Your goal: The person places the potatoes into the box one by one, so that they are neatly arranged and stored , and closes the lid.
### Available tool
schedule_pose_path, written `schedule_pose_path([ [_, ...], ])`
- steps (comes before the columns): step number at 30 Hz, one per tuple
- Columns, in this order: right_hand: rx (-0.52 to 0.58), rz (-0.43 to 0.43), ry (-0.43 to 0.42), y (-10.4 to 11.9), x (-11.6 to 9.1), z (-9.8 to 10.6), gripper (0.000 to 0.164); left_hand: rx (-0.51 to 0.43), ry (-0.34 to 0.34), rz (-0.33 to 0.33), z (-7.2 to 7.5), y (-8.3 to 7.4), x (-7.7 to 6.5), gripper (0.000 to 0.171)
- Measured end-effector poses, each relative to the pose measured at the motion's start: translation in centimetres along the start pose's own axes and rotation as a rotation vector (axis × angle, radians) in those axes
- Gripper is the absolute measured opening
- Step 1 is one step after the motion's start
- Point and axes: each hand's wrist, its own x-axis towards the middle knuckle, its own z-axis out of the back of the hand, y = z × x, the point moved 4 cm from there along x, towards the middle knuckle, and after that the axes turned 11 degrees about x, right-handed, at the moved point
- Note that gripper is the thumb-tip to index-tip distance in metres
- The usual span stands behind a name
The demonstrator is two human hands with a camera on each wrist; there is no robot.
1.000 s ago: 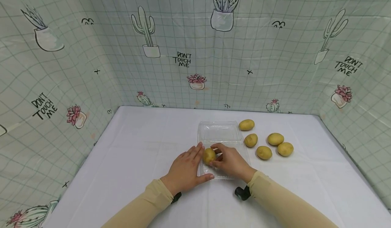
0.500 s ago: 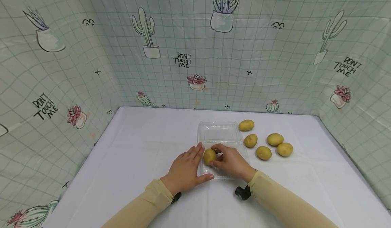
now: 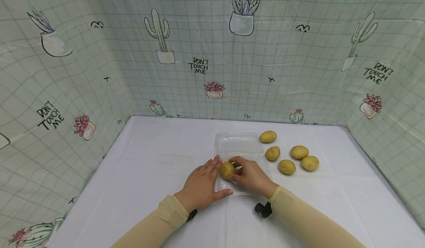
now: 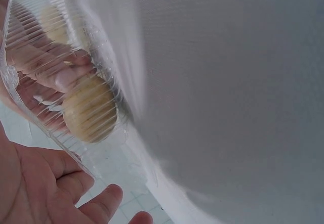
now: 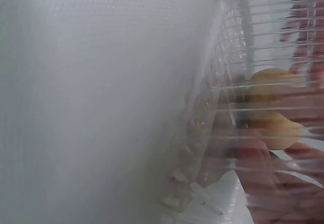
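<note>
A clear plastic clamshell container (image 3: pixel 239 143) lies unfolded on the white table, its lid toward the back. In its near half sits a yellow potato (image 3: pixel 227 170), which my right hand (image 3: pixel 250 174) grips from the right with curled fingers and thumb. My left hand (image 3: pixel 203 183) rests along the container's left side, fingers straight and thumb across the near edge. Through the ribbed wall in the left wrist view the potato (image 4: pixel 91 110) shows against the fingers. The right wrist view shows the potato (image 5: pixel 273 107) through the plastic, partly covered by fingers.
Several loose potatoes lie right of the container: one by the lid (image 3: pixel 268 136), another potato (image 3: pixel 272 153) nearer, one potato (image 3: pixel 287 166) in front, and a pair of potatoes (image 3: pixel 304 157) farther right. A cactus-print cloth (image 3: pixel 212 48) hangs behind and beside the table.
Both hands and the potato stay in place; I see no clear movement beyond a very slight shift of the whole head view.
</note>
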Motion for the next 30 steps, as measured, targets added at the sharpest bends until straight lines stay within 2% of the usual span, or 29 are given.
schedule_pose_path([
  [8,-0.005,0.026,0.008,0.4,-0.3,0.3,0.055,0.003,0.006,0.006,0.0,0.1,0.0,0.096],
  [16,-0.047,0.003,0.011,0.5,-0.8,1.3,0.057,-0.010,0.003,0.006,0.0,0.1,0.1,0.096],
  [24,-0.094,0.027,0.002,1.0,-2.2,4.4,0.059,-0.018,0.025,0.014,0.0,0.1,0.1,0.097],
  [30,-0.090,0.045,-0.052,0.8,-4.0,8.0,0.058,-0.023,0.033,0.015,-0.1,0.1,0.1,0.097],
])
